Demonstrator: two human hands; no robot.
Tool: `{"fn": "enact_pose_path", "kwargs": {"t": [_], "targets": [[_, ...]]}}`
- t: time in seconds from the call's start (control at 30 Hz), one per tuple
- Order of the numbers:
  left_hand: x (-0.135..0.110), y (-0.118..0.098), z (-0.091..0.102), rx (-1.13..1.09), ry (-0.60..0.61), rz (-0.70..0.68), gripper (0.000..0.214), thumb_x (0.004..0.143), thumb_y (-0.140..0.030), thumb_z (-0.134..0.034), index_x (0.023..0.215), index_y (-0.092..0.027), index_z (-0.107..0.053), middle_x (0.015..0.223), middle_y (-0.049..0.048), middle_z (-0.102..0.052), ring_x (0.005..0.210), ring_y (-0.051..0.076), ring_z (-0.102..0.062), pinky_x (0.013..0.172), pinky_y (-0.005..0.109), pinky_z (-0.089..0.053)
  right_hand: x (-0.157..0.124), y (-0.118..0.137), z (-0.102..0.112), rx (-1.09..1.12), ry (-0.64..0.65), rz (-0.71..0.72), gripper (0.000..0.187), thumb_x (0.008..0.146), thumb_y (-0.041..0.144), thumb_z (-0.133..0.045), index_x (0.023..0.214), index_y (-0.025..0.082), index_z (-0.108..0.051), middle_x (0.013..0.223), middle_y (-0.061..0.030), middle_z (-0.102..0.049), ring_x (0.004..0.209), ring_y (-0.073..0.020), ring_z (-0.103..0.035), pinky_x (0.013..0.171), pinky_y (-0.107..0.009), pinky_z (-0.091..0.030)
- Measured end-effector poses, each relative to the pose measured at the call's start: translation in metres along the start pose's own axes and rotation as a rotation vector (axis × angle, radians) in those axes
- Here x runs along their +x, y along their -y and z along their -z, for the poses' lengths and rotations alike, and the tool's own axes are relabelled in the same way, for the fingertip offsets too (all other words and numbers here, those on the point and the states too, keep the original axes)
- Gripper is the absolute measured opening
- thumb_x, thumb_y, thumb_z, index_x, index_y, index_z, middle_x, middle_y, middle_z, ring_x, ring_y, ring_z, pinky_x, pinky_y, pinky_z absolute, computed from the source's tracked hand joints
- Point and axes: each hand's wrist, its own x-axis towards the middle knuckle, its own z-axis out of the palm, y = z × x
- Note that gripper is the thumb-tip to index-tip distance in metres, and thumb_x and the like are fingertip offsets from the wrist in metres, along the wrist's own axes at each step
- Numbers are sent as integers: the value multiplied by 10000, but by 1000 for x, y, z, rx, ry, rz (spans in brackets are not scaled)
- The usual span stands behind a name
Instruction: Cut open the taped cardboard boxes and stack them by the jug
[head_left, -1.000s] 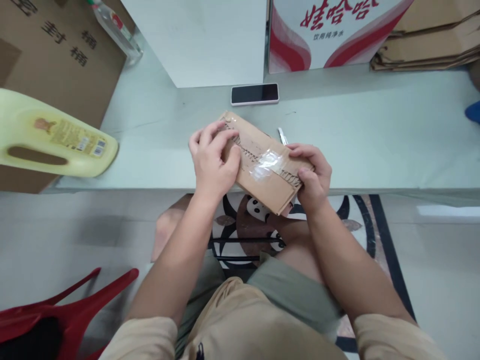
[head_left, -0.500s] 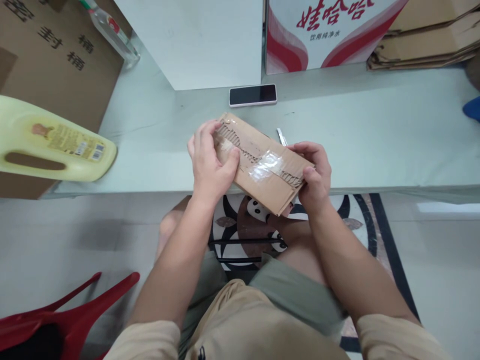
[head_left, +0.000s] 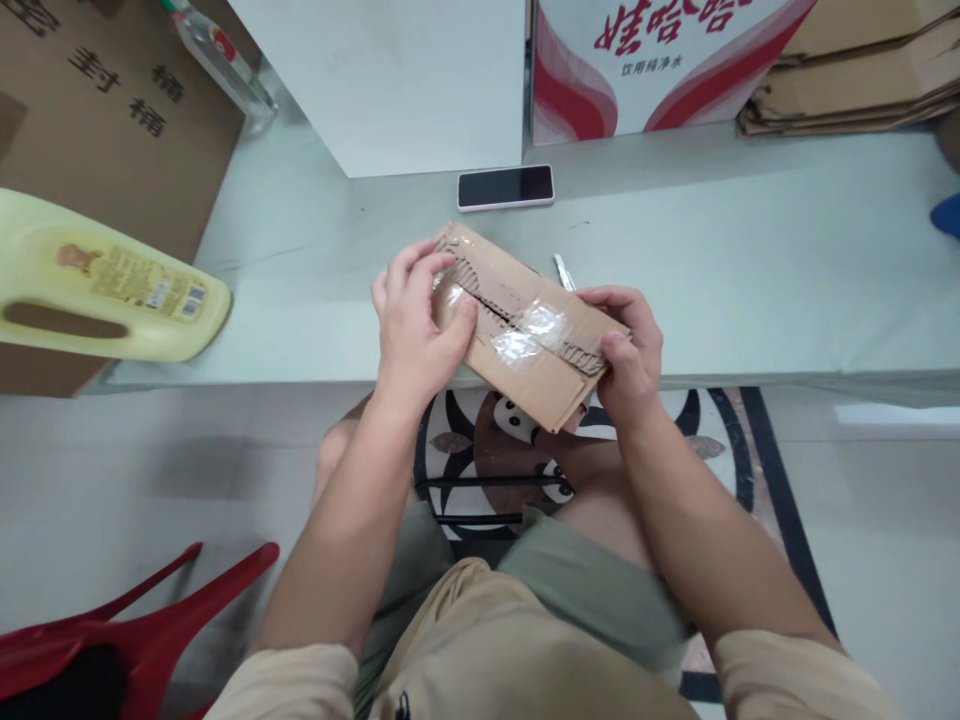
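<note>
A small flat cardboard box (head_left: 517,375) is held tilted over the table's front edge. Clear tape crosses its upper face, and torn strips of cardboard there bare the corrugation along a dark seam. My left hand (head_left: 420,320) grips the far left end, thumb on the upper face and fingers over the edge. At the right end my right hand (head_left: 630,345) is closed round the corner, its thumb on top. Just beyond the box, near my right fingers, lies a narrow metallic tool (head_left: 562,272), partly hidden, which looks like a utility knife.
A phone (head_left: 506,188) lies on the pale table (head_left: 765,270). Behind it stand a white panel (head_left: 405,90) and a red-and-white carton (head_left: 592,90). Folded cardboard (head_left: 847,90) is at the right, a yellow jug (head_left: 165,300) at the left. A red chair (head_left: 165,630) stands lower left.
My left fingers and thumb have shifted slightly at the box's left end. The seam beside my left thumb now shows a wider dark gap. My right hand keeps its hold.
</note>
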Motion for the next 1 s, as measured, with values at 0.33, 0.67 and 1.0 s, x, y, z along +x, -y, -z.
{"fn": "enact_pose_path", "kwargs": {"t": [0.33, 0.67, 1.0], "targets": [[2, -2, -1, 6, -10, -47, 289, 872, -405, -711, 1148, -332, -669, 1375, 54, -644, 1388, 339, -510, 1255, 562, -311, 0, 1, -1, 33, -2, -6, 396, 895, 589, -619, 1124, 274, -688, 1100, -41, -729, 1023, -245, -695, 909, -414, -573], [5, 4, 4, -1, 14, -32, 263, 858, -357, -701, 1120, -341, -696, 1327, 34, -684, 1361, 335, -548, 1251, 568, -329, 2, 1, 5, 70, 52, 62, 413, 951, 609, -532, 1088, 296, -764, 1116, -38, -750, 1086, -245, -695, 945, -427, -552], [-1, 53, 37, -505, -304, 438, 476, 804, -558, -738, 1103, -187, -730, 1207, 77, -733, 1153, 266, -647, 1093, 422, -500, 6, -5, -4, -165, 126, -302, 525, 964, 673, -464, 966, 241, -763, 1202, -84, -722, 1163, -264, -675, 1007, -471, -544]]}}
